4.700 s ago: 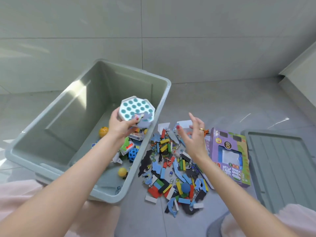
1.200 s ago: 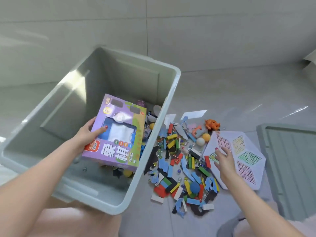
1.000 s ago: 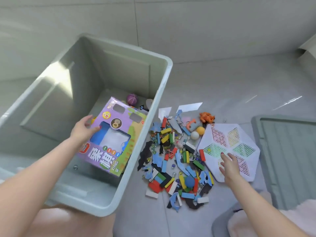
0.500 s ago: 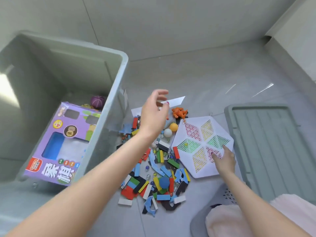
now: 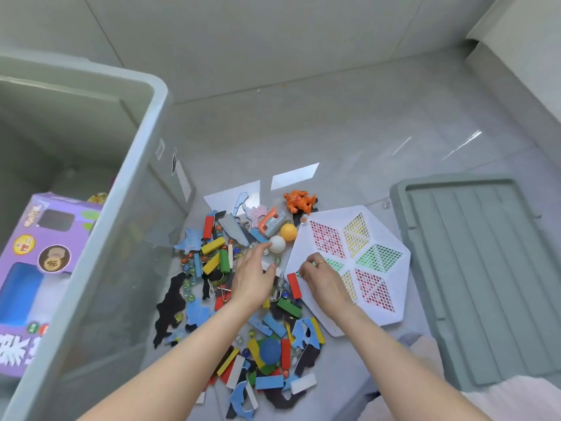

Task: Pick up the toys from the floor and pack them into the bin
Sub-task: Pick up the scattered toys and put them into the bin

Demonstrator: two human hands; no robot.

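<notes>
A large grey translucent plastic bin (image 5: 133,226) stands at the left of the view, and a purple cardboard game box (image 5: 39,268) with a clear window lies inside it against the near wall. On the pale grey tiled floor (image 5: 349,126) just right of the bin lies a scattered heap of small toys (image 5: 243,299): coloured wooden blocks, blue and black foam pieces, glass marbles, a white ball (image 5: 277,244), a yellow-orange ball (image 5: 288,231) touching the white one, and an orange plastic figure (image 5: 299,201) at the far edge. A white hexagonal plastic game board (image 5: 355,262) with coloured mesh diamonds lies flat just right of the heap, and the grey ribbed bin lid (image 5: 485,275) lies further right. The left hand (image 5: 252,276) reaches over the heap, fingers stretched and relaxed, its fingertips close to the white ball; it holds nothing. The right hand (image 5: 320,279), wearing a ring, rests on the near-left part of the hexagonal board with fingers bent at its edge; whether it actually grips the board is hard to tell.
</notes>
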